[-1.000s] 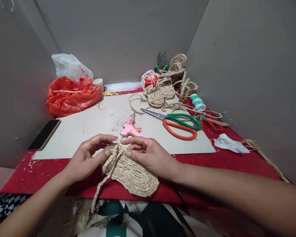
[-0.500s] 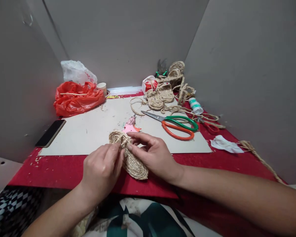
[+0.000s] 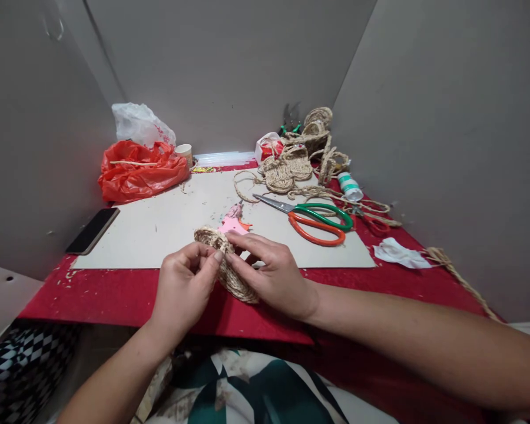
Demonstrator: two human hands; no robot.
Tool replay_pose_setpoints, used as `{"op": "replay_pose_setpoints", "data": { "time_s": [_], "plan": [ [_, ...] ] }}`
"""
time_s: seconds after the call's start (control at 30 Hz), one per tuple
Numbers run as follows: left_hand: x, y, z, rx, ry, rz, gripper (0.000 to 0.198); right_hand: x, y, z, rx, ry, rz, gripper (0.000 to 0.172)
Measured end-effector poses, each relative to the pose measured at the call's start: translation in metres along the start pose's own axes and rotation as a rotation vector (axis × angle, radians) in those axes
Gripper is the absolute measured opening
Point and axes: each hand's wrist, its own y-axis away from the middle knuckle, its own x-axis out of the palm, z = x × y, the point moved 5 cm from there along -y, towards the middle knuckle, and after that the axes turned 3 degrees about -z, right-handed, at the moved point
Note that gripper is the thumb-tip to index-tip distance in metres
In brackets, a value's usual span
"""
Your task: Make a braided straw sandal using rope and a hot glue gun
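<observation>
A braided straw slipper (image 3: 237, 284) is held at the front edge of the grey board, one end up by the pink glue gun (image 3: 232, 220). My left hand (image 3: 186, 281) has thumb and forefinger pinched together at the slipper's middle strap. From the right, my right hand (image 3: 277, 272) grips the same strap, thumb on the near side and fingers over the top. The fingertips of both hands nearly meet there, and the exact spot they pinch is partly hidden.
Large scissors (image 3: 318, 222) with green and orange handles lie right of the glue gun. Behind them are woven straw pieces (image 3: 279, 175). A red plastic bag (image 3: 142, 174) and a phone (image 3: 92, 231) are on the left, a white tissue (image 3: 401, 254) on the right.
My left hand has turned, so its thumb and forefinger now show at the strap. The slipper's lower end sits slightly higher and is more covered by my right hand.
</observation>
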Motion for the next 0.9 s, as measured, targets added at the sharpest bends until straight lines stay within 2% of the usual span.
{"op": "replay_pose_setpoints", "data": {
  "time_s": [0.13,0.27,0.37,0.53,0.67,0.73,0.8,0.87,0.9],
  "plan": [
    [0.001,0.0,0.001,-0.054,0.079,-0.013,0.023,0.001,0.002,-0.004,0.101,-0.022,0.016,0.036],
    [0.0,0.002,0.002,0.034,-0.059,-0.038,0.022,0.002,0.002,-0.007,0.242,-0.103,0.062,0.049],
    [0.0,0.001,0.005,0.117,-0.191,-0.06,0.019,0.003,-0.001,-0.008,0.286,-0.096,0.076,0.039],
    [0.002,-0.004,0.011,0.109,-0.212,-0.045,0.018,0.005,-0.002,-0.012,0.316,-0.072,0.078,0.023],
    [0.005,-0.004,0.01,-0.014,-0.083,-0.029,0.023,0.004,-0.002,-0.009,0.177,0.035,0.088,0.021],
    [0.005,-0.001,0.009,-0.016,-0.092,-0.039,0.023,0.002,-0.002,-0.004,0.074,0.102,0.09,0.021],
    [0.002,0.005,0.003,0.11,-0.209,-0.09,0.019,0.0,-0.003,0.002,-0.015,0.142,0.095,0.021],
    [-0.004,0.011,-0.007,0.308,-0.346,-0.196,0.009,-0.003,-0.003,0.008,-0.099,0.166,0.099,0.021],
    [-0.008,0.014,-0.011,0.393,-0.394,-0.255,0.012,-0.004,-0.002,0.012,-0.138,0.179,0.103,0.022]
  ]
}}
